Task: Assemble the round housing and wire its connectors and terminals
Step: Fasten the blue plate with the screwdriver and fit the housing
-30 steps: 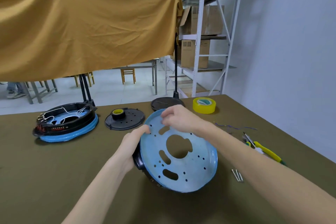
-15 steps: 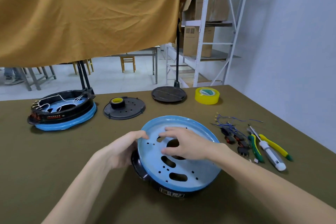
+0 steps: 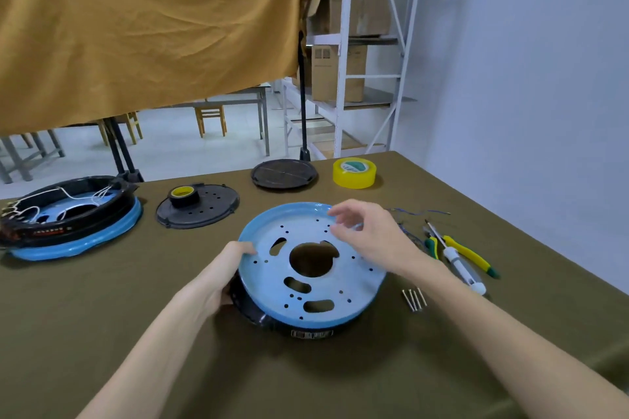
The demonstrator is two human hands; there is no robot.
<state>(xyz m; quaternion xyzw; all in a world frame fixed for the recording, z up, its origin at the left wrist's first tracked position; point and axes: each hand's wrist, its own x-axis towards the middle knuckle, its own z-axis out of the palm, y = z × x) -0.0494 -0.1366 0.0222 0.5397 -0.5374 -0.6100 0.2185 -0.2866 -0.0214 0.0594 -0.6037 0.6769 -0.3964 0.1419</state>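
Observation:
A round housing with a light blue perforated plate (image 3: 306,286) on a black ring (image 3: 272,321) lies flat on the olive table before me. My left hand (image 3: 224,269) grips its left edge, thumb on the blue rim and fingers under the black ring. My right hand (image 3: 371,236) hovers over the plate's far right part with fingers loosely bent, holding nothing. A bundle of blue wires with connectors (image 3: 408,228) lies just right of the housing, partly hidden by my right hand.
A second housing with white wires (image 3: 68,218) sits far left. A black disc (image 3: 200,211) carries a tape roll (image 3: 182,196); another dark disc (image 3: 284,173) and yellow tape (image 3: 354,172) lie behind. Pliers (image 3: 466,252), a screwdriver (image 3: 459,265) and several screws (image 3: 413,299) lie at right.
The housing was tilted up in both hands, then came down flat on the table. My right hand has lifted off the plate and moved toward its far right rim.

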